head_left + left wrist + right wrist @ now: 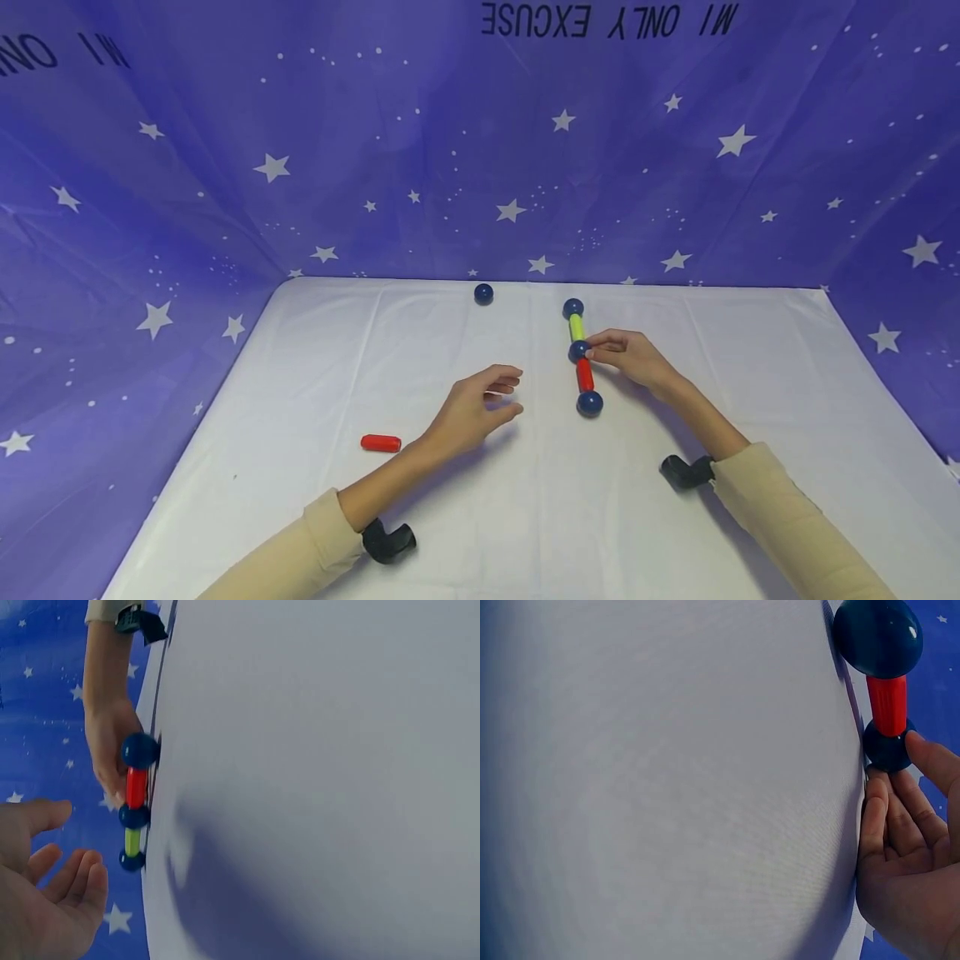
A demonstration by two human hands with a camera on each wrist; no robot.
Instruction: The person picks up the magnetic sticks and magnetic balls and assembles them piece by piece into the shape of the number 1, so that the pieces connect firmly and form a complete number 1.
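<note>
On the white table lies a straight chain of three dark blue balls joined by a yellow-green rod [576, 327] and a red rod [585, 375]. My right hand [633, 358] pinches the middle blue ball [579, 352] from the right side. In the right wrist view, the thumb and fingertips touch that ball, and the near blue ball [879, 637] stands beyond the red rod. My left hand [472, 412] is held left of the chain, fingers loosely bent and apart, with nothing in it. The far blue ball [573, 308] ends the chain at the back.
A loose red rod [381, 443] lies on the table left of my left forearm. A single blue ball [483, 294] sits near the back edge. Behind the white table [315, 350] hangs a purple-blue curtain [450, 125] with white stars. Black devices hang at both wrists.
</note>
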